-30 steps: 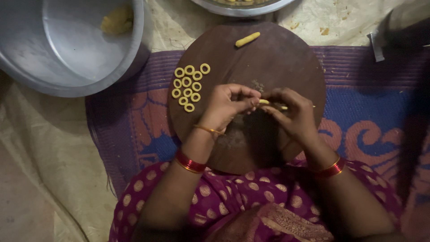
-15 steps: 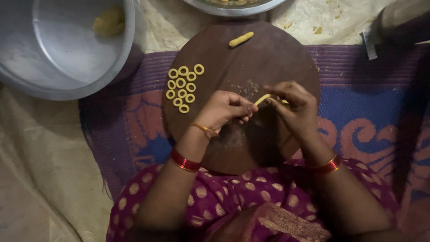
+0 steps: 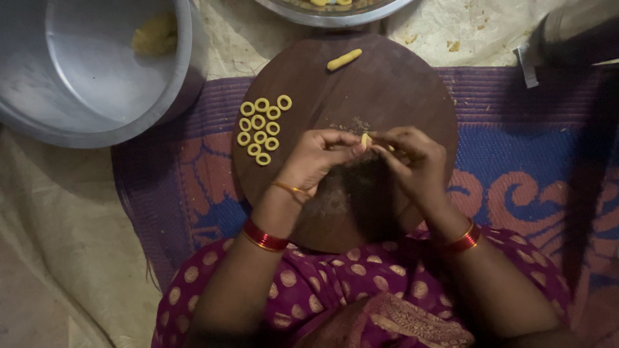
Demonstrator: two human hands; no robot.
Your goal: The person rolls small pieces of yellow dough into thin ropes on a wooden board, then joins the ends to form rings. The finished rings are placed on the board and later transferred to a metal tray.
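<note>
Head view: dough rings [image 3: 260, 129] beside hands [image 3: 371, 154].

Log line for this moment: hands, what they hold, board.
left hand + right hand: pinching dough strip | round board: dough rings, dough roll

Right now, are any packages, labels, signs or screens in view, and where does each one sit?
None in view: no package, label, sign or screen.
What is there: a round brown board on a patterned mat.
Small yellow dough rings sit at the board's left side.
Both hands, left hand and right hand, pinch a dough piece.
A grey metal bowl stands at upper left.
</note>
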